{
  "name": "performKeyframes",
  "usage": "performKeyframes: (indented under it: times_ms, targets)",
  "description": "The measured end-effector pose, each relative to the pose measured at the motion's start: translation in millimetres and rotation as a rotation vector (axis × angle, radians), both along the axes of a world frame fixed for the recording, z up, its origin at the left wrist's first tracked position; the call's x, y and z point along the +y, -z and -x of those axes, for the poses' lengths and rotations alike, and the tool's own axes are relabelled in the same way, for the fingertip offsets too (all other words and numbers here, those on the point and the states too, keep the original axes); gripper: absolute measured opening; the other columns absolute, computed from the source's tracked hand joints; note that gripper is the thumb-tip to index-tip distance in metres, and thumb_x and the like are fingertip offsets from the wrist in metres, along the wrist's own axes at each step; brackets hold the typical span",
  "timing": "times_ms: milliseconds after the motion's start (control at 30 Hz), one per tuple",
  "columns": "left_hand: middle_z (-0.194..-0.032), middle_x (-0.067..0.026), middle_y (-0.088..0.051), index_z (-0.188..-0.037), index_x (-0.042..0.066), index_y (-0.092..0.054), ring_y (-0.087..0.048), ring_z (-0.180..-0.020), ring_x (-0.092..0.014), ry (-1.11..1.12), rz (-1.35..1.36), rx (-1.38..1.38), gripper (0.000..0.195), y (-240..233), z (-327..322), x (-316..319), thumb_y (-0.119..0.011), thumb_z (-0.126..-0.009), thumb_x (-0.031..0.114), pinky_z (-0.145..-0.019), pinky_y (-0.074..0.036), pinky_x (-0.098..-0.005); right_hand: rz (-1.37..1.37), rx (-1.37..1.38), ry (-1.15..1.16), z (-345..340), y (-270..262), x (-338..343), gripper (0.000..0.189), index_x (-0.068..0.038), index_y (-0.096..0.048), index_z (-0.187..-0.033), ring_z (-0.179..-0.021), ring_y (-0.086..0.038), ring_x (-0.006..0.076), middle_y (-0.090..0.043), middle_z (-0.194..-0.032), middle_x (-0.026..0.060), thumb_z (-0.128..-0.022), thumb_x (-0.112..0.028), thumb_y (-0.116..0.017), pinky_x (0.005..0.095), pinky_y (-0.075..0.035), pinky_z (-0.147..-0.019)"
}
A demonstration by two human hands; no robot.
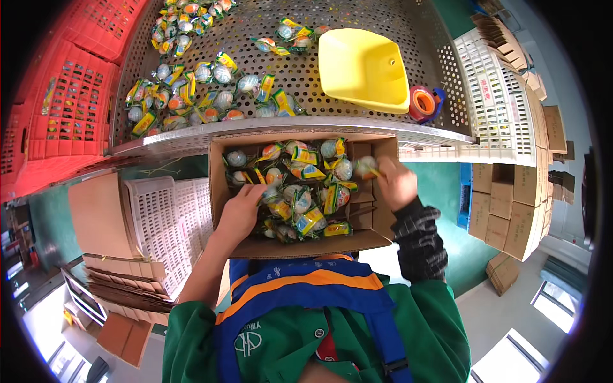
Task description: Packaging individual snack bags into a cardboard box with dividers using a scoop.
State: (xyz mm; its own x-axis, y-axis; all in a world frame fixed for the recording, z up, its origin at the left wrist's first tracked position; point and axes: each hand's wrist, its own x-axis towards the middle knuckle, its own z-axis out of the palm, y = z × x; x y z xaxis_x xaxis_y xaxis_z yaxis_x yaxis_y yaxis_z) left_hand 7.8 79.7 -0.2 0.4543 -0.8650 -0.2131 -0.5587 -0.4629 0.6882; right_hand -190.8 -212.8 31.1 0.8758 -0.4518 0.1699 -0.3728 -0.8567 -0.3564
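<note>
A cardboard box stands in front of me, filled with eggs in clear plastic wrappers with yellow labels. Its right side shows upright cardboard dividers. My right hand pinches a wrapped egg by its wrapper over the box's upper right part; the egg is blurred. Inside the left part of the box, the fingertips of my left hand touch another wrapped egg; whether they grip it is not clear. More wrapped eggs lie loose on the perforated metal table beyond the box.
On the table sit a yellow plastic tub and a tape roll in a dispenser. Red crates rise at left, a white crate at right. Flattened cardboard, white baskets and stacked cartons stand around me.
</note>
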Motion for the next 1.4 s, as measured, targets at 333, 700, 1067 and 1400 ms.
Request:
performKeyframes:
  times_ms: [333, 700, 1067, 1400]
  targets:
    - [-0.100, -0.0173, -0.055, -0.114, 0.009, -0.047, -0.059, -0.082, -0.041, -0.177, -0.256, -0.112, 0.039, -9.8, 10.1, 19.4, -0.055, -0.077, 0.004, -0.070, -0.049, -0.0485, -0.008, 0.115, -0.005, -28.9, 42.1, 41.9, 0.027, -0.008, -0.054, -0.095, -0.086, -0.058, 0.0286, -0.056, -0.102, 0.0094, -0.071, -0.013, -0.065, 0.0387, -0.052, -0.069]
    - [-0.092, -0.0193, -0.062, -0.106, 0.003, -0.054, -0.062, -0.079, -0.035, -0.340, 0.093, 0.303, 0.029, -57.4, 2.8, -8.9, -0.055, -0.078, -0.001, -0.070, -0.049, -0.0401, -0.586, 0.378, 0.226, -18.6, 77.8, -6.2, 0.047, -0.009, -0.054, -0.112, -0.097, -0.059, 0.0310, -0.062, -0.103, 0.0129, -0.070, -0.022, -0.071, 0.0393, -0.049, -0.081]
    - [-0.105, -0.0102, -0.054, -0.108, 0.007, -0.055, -0.052, -0.103, -0.030, 0.327, 0.359, -0.283, 0.043, -15.3, 68.1, -116.6, -0.067, -0.075, 0.031, -0.085, -0.042, -0.0405, -0.520, 0.136, 0.065, -27.4, 88.0, -8.0, 0.040, -0.011, -0.056, -0.109, -0.083, -0.064, 0.0323, -0.064, -0.095, 0.0153, -0.070, -0.002, -0.056, 0.0392, -0.052, -0.073]
    - [-0.121, -0.0132, -0.044, -0.119, 0.013, -0.052, -0.050, -0.110, -0.032, 0.390, -0.256, 0.074, 0.061, -8.6, 19.4, -61.5, -0.076, -0.066, 0.031, -0.086, -0.045, -0.0455, -0.313, 0.300, -0.108, -21.2, 52.0, 18.5, 0.014, -0.004, -0.062, -0.086, -0.075, -0.063, 0.0276, -0.061, -0.089, 0.0133, -0.074, -0.011, -0.065, 0.0359, -0.052, -0.066]
